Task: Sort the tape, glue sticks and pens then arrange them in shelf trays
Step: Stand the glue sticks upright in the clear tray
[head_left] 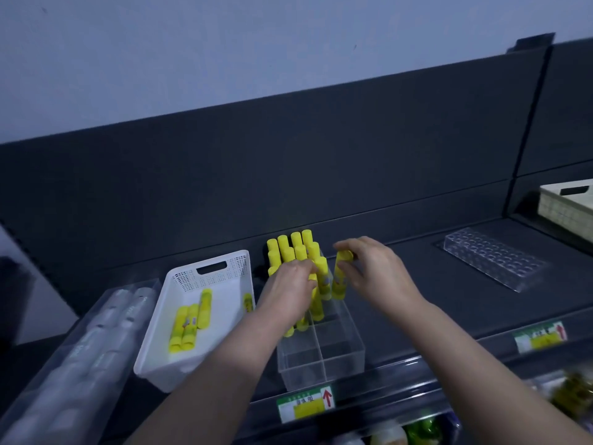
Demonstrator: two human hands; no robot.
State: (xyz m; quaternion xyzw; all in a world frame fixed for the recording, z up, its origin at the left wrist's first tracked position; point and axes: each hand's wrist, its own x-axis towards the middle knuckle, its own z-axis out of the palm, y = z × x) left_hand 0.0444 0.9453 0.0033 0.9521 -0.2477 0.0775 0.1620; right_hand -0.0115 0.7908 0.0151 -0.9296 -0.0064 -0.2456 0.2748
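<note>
A clear divided tray (324, 354) stands on the dark shelf, its back part packed with upright yellow glue sticks (293, 248). My left hand (288, 290) grips one of the standing sticks near the tray's middle. My right hand (372, 271) pinches another yellow glue stick (340, 277) by its cap and holds it upright at the tray's right side. A white basket (205, 274) to the left holds several loose glue sticks (189, 322) lying flat.
A clear tray of white tubes (90, 342) lies at the far left. A clear pen rack with holes (494, 258) sits to the right, a cream basket (568, 207) beyond it. Price labels (305, 406) line the shelf's front edge.
</note>
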